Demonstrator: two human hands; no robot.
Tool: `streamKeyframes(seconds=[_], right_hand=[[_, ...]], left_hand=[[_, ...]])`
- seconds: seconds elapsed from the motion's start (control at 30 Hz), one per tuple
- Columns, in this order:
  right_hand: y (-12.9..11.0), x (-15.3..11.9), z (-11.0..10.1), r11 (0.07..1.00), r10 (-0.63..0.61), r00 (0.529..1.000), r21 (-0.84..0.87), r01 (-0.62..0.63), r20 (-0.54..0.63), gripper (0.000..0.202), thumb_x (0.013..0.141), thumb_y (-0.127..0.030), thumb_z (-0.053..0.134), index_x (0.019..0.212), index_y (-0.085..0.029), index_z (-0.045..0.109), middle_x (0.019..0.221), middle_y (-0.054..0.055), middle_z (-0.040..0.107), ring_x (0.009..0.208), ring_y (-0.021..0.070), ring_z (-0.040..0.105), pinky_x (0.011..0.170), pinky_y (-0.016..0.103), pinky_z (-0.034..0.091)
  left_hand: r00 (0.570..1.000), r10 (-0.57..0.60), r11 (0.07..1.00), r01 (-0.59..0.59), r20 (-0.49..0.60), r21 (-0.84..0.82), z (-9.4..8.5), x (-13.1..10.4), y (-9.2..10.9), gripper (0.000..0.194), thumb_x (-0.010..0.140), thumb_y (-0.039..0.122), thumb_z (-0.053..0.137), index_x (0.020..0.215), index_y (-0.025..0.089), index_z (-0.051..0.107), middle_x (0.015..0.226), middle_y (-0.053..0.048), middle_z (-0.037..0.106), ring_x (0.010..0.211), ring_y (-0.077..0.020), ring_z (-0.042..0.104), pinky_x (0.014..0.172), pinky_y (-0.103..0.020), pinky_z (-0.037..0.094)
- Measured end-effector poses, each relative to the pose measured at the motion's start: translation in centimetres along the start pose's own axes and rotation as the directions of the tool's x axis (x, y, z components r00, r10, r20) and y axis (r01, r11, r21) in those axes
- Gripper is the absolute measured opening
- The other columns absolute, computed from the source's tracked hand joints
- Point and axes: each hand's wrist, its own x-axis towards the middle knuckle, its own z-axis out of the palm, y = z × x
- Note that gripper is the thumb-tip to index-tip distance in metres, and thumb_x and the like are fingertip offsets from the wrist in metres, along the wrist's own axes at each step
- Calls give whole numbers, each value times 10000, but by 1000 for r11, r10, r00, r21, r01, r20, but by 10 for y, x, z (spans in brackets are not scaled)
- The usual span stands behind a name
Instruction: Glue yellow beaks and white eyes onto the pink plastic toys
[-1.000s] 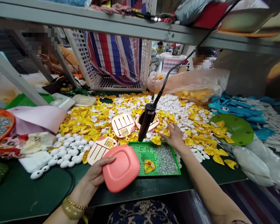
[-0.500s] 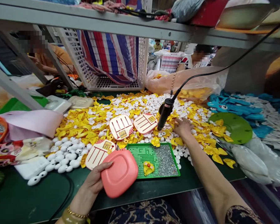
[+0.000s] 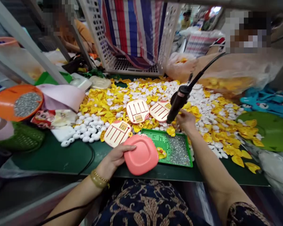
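My left hand grips a coral-pink moulded plastic panel at lower centre; it overlaps the green perforated tray in view, so dipping it could scatter the silvery screws. My right hand, half curled right of centre, may bump the hanging electric screwdriver; whether it holds anything, I can't tell.

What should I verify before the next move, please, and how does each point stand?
Left hand grips the pink piece: ok, thumb on top.
Right hand gripping something: cannot tell, fingertips unclear.
Black tool clear of the right hand: cannot tell, they look close.
Small metal pieces inside the green tray: ok.
Whole green tray in view: not ok, the pink piece hides its near-left corner.
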Motion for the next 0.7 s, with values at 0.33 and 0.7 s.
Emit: streamKeyframes(seconds=[0.33,0.7], right_hand=[[-13,-95,-50,998,-24,951,42,39,-309,369,795,-465,579,714,-132,715,515,27,557,465,141,477,494,285,430],[-10,-138,-15,993,-84,982,91,69,170,365,829,-436,536,936,-155,742,941,134,716,816,255,668,773,394,536]], left_hand=[[966,55,986,-93,252,140,-3,-4,-5,498,657,113,790,1142,126,677,1064,-130,711,933,-234,663,853,-326,509],[984,51,970,-90,172,227,-7,-15,-14,445,626,129,810,1058,119,704,982,-112,722,855,-226,661,819,-322,504]])
